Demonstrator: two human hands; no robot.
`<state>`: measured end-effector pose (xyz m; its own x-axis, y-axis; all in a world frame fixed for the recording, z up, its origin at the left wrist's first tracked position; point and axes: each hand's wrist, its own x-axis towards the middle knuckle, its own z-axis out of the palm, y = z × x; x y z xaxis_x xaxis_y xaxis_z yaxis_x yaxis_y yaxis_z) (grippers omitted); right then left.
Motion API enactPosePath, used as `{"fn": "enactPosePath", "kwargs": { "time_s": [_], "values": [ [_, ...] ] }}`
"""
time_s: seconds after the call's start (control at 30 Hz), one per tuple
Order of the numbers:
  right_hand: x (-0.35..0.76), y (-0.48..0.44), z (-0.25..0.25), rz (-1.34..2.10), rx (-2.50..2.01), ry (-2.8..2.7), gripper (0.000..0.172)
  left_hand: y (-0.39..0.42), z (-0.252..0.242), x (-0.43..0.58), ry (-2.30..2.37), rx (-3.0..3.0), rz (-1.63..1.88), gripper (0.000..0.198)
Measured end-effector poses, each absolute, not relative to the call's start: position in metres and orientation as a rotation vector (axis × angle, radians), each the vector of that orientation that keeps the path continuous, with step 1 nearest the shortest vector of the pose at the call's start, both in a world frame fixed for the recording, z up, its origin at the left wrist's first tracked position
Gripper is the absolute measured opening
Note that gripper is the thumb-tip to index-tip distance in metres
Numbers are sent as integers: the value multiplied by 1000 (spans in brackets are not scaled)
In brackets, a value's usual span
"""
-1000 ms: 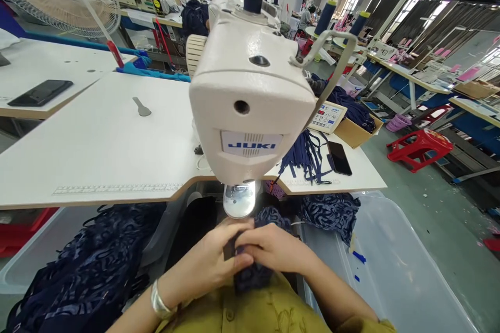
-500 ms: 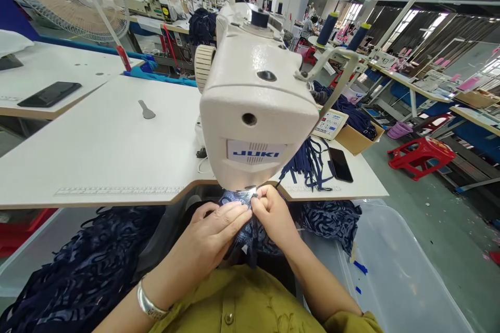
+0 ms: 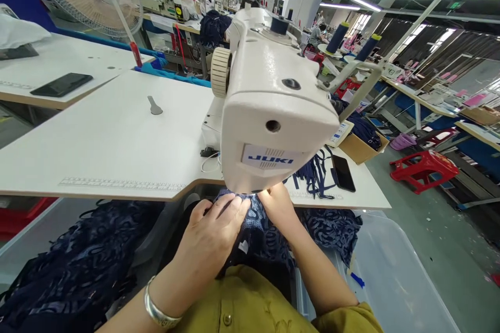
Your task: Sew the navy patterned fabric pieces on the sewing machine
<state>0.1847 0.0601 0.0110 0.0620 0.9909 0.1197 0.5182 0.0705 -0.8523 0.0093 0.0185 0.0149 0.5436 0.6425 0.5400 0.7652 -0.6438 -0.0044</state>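
A piece of navy patterned fabric (image 3: pixel 255 218) hangs from the machine's front down to my lap. My left hand (image 3: pixel 219 226) lies palm down across its upper left side, fingers together and gripping it, with the thumb hidden beneath. On the right, my right hand (image 3: pixel 278 209) has its fingers closed at the fabric's upper edge, the fingertips partly behind the machine head. Directly above both hands is the white JUKI sewing machine (image 3: pixel 273 119). Its needle area is hidden by the head.
Dark patterned garments (image 3: pixel 86 255) fill a clear bin at left; another patterned bundle (image 3: pixel 332 231) lies at right. On the white table (image 3: pixel 128 140) are a small grey metal piece (image 3: pixel 155 107), navy strips (image 3: pixel 314 174) and a phone (image 3: pixel 344 173). A red stool (image 3: pixel 424 169) stands farther right.
The view has shifted, so the machine appears farther right. My hands have moved up toward the machine head, and my right fingertips are now more hidden. More of the fabric shows below them.
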Motion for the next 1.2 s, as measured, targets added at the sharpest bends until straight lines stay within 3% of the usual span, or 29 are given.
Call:
{"fn": "enactPosePath", "kwargs": {
  "time_s": [0.13,0.5,1.2],
  "values": [
    [185,62,11,698,-1606,-1618,20,17,16,13,-1214,-2527,-713,36],
    [186,60,10,698,-1655,-1651,9,16,17,15,-1215,-2516,-710,36],
    [184,60,10,667,-1601,-1750,19,16,16,10,-1223,-2504,-753,35]
  ]
}}
